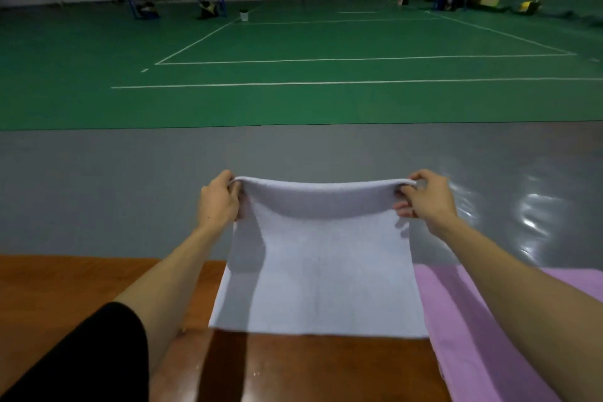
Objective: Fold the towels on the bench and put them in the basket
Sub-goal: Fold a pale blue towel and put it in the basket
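Pinching white towel (321, 274) corners — both hands — folded edge running left-right.

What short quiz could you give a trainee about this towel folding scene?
1. True or false: both hands hold the white towel by its far edge.
2. Which colour is the towel lying on the bench to the right: A green, B pink, C black?
3. Fill in: the basket is ____ in this view.

Key:
1. True: the left hand and right hand each pinch a far corner.
2. B: the pink towel.
3. Not visible.
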